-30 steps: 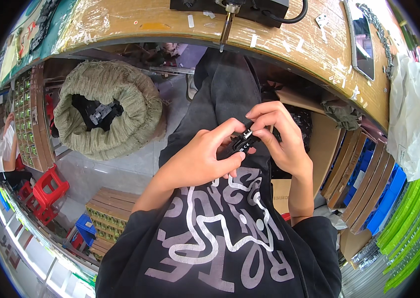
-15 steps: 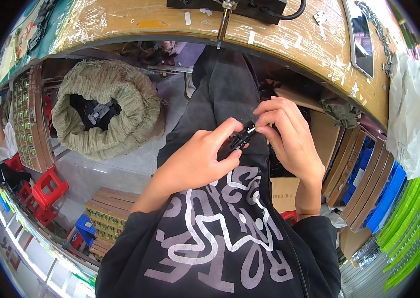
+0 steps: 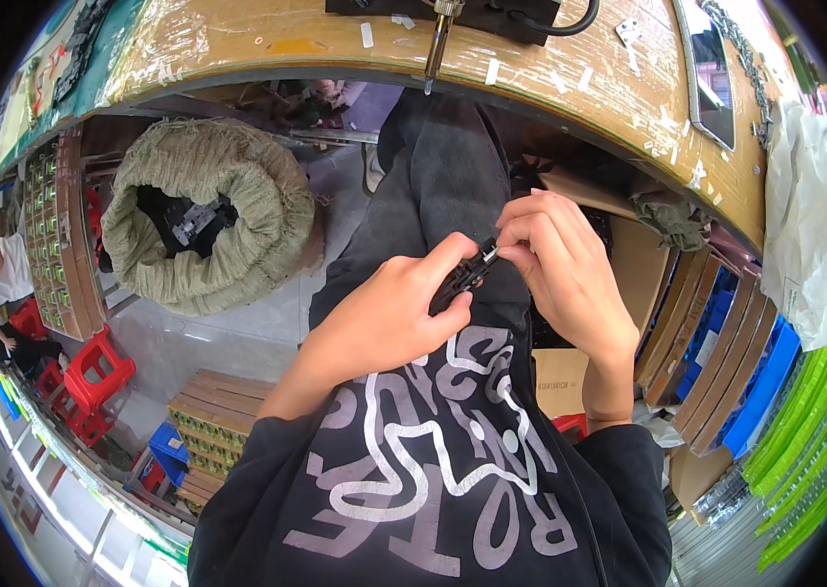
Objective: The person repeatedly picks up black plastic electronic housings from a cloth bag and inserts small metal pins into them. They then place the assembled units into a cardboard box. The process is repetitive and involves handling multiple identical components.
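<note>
Left hand [image 3: 384, 308] grasps the black component [image 3: 462, 277]. Right hand [image 3: 565, 274], shifted slightly outward from a second ago, meets its far end, apparently confining work there; whether it pinches anything cannot be determined.

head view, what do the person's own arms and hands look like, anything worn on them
The left hand and right hand are ungloved, with no ring, watch or bracelet showing. The left sleeve and right sleeve are loose, plain black, ending around the elbows; below them, both arms are uncovered.
</note>
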Tool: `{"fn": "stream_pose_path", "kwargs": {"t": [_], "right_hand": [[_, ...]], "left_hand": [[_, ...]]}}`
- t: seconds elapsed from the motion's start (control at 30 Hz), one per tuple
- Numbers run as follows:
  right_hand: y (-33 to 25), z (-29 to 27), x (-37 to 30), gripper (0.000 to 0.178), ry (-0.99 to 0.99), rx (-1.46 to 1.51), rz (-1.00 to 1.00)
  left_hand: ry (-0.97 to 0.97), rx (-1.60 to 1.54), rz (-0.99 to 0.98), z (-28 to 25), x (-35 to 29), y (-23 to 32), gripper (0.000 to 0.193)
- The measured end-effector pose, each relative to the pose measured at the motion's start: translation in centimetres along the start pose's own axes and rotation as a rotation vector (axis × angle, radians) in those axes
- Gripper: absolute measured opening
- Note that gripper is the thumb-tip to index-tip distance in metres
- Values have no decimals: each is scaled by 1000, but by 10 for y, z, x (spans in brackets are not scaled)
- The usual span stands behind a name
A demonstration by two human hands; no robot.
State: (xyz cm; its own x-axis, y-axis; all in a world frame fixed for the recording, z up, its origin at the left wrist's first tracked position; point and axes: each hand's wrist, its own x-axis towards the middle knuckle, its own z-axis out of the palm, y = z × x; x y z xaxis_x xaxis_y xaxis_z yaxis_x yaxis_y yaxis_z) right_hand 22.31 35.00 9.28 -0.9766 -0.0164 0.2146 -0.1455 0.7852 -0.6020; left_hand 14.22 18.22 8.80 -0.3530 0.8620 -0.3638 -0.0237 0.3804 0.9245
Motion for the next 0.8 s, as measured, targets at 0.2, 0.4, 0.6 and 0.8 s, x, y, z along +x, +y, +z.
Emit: {"fn": "stream_pose_path", "kwargs": {"t": [0.2, 0.4, 0.6, 0.8], "right_hand": [[0, 1, -1, 17, 12, 10, 10], [2, 3, -2, 18, 28, 11, 12], [3, 6, -3, 18, 47, 11, 8], [1, 6, -3, 19, 49, 2, 26]], "left_hand": [[-32, 30, -21, -3, 1, 4, 27], [11, -65, 2, 1, 0, -1, 27], [-34, -23, -26, -2, 1, 0, 26], [-29, -20, -22, -1, 1, -1, 25]]}}
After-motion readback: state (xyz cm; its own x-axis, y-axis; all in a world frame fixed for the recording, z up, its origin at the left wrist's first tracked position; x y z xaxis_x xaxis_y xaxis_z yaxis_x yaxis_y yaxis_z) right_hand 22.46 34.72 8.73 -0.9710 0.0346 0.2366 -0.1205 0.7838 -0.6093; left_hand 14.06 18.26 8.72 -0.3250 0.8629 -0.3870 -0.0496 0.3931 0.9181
